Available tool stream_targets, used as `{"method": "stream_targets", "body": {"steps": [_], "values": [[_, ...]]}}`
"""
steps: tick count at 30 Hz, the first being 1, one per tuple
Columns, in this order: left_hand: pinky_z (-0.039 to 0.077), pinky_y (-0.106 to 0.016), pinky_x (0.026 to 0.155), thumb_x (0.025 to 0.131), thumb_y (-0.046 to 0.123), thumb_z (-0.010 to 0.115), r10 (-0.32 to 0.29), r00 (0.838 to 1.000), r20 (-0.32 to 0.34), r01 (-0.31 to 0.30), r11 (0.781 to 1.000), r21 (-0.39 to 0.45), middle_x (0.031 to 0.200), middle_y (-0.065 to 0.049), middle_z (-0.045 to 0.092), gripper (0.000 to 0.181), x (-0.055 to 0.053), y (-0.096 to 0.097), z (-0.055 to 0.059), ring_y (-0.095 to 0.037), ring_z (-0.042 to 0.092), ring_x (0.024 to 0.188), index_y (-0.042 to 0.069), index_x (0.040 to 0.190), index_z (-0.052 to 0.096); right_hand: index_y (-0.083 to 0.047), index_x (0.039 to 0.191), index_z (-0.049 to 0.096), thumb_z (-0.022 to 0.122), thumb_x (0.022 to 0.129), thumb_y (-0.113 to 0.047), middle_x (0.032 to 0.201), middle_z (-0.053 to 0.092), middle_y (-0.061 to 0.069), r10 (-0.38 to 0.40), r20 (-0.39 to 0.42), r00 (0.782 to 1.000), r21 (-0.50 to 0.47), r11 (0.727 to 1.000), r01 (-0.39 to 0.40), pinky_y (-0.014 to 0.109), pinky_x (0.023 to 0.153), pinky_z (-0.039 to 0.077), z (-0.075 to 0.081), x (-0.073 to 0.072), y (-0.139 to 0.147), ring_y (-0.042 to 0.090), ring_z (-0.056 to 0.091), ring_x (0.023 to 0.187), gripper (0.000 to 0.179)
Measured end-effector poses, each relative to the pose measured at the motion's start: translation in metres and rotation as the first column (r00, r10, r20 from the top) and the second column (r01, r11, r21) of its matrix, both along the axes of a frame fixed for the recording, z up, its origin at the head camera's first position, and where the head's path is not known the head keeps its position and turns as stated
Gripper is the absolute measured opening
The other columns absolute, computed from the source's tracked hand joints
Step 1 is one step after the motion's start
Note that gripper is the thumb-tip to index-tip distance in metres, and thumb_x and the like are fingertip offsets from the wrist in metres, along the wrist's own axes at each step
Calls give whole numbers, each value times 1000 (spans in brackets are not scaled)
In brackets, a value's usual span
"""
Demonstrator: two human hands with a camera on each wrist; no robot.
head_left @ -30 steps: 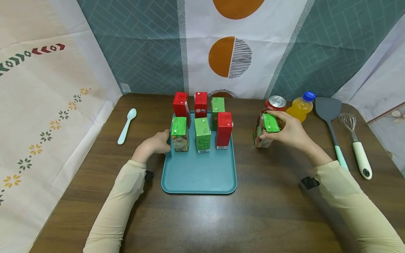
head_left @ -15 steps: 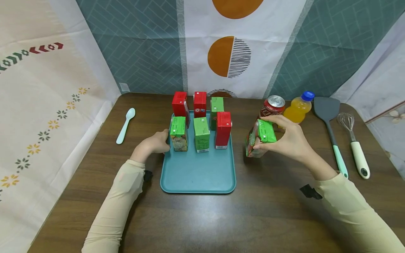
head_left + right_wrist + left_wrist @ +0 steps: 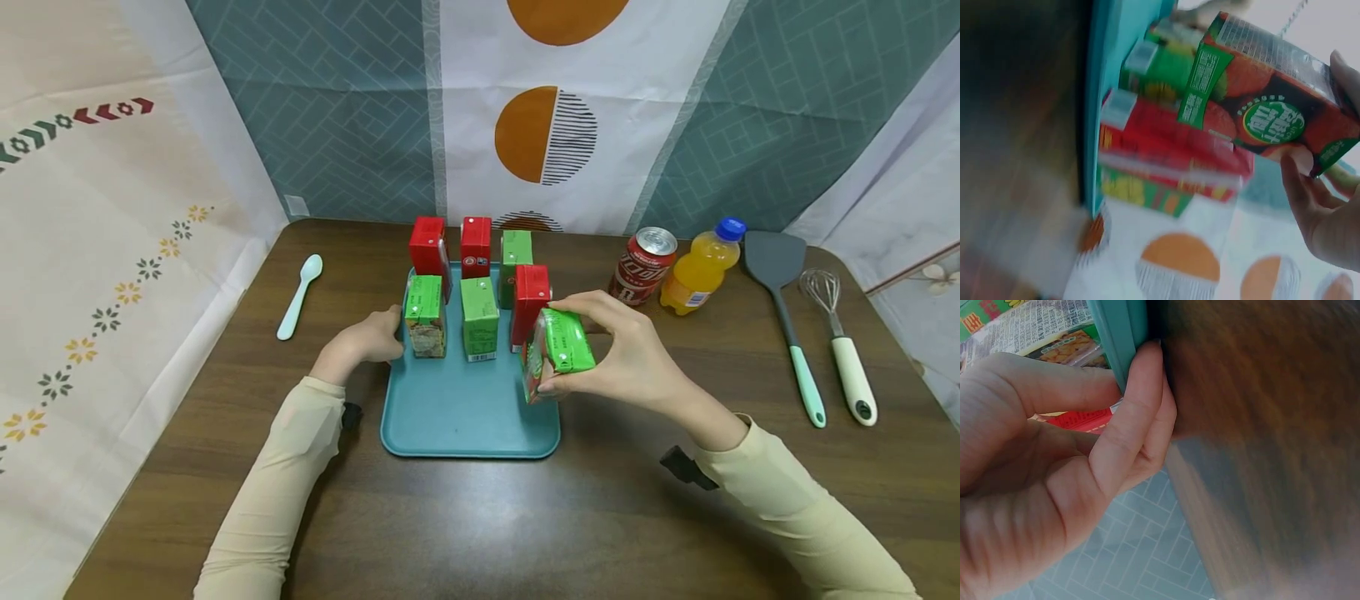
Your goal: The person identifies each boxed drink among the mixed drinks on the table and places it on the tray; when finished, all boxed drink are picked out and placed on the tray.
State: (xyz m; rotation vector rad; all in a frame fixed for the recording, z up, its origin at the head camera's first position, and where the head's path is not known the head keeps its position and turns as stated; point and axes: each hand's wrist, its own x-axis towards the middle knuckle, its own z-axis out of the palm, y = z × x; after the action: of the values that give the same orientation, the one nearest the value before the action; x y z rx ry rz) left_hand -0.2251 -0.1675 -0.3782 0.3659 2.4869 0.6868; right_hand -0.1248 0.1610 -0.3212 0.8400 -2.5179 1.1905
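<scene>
My right hand (image 3: 626,354) grips a juice carton (image 3: 567,342) with a green top, thumb and fingers on opposite sides, over the right edge of the blue-green tray (image 3: 471,429). Tomato-like red pictures and a green label show on this carton (image 3: 1272,122) in the right wrist view. At the tray's left rim, my left hand (image 3: 369,337) pinches the edge; the left wrist view shows thumb and fingers (image 3: 1141,394) on either side of the rim (image 3: 1124,331). Standing on the tray are several red and green cartons, among them a red one (image 3: 531,292) beside the held carton.
Right of the tray stand a red soda can (image 3: 641,271) and an orange drink bottle (image 3: 697,271) with a blue cap. Farther right lie a grey spatula (image 3: 783,283) and a whisk (image 3: 847,358). A pale spoon (image 3: 300,298) lies at the left. Fabric hangs behind the table.
My right hand has carried the juice carton leftward from beside the can to over the tray's right edge. The left hand has stayed at the tray's rim.
</scene>
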Motion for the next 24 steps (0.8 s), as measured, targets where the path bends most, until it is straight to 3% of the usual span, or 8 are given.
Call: {"method": "stream_targets", "body": {"steps": [6, 15, 24], "values": [[49, -30, 59, 82, -3, 48, 9, 1000, 5, -9, 1000, 4, 119, -31, 49, 62, 0, 0, 0, -24, 58, 72, -13, 138, 21, -12, 123, 58, 89, 55, -35, 118, 55, -2, 90, 55, 994, -9, 996, -89, 30, 81, 51, -9, 4, -35, 10, 53, 100, 78], [48, -29, 57, 82, -3, 48, 11, 1000, 5, -11, 1000, -7, 112, -28, 52, 61, 0, 1, 1, -23, 57, 68, -12, 137, 22, -12, 124, 58, 89, 56, -34, 120, 54, -2, 173, 86, 981, 0, 985, -173, 27, 82, 50, -15, 4, -77, 9, 50, 105, 78], [47, -29, 56, 81, -2, 48, 0, 1000, -2, 0, 1000, -9, 106, -27, 54, 63, -2, -1, -2, -22, 58, 65, -14, 136, 22, -12, 123, 58, 87, 60, -35, 112, 54, -6, 142, 210, 967, -18, 990, -141, 26, 78, 51, -24, -1, -117, 6, 50, 98, 73]]}}
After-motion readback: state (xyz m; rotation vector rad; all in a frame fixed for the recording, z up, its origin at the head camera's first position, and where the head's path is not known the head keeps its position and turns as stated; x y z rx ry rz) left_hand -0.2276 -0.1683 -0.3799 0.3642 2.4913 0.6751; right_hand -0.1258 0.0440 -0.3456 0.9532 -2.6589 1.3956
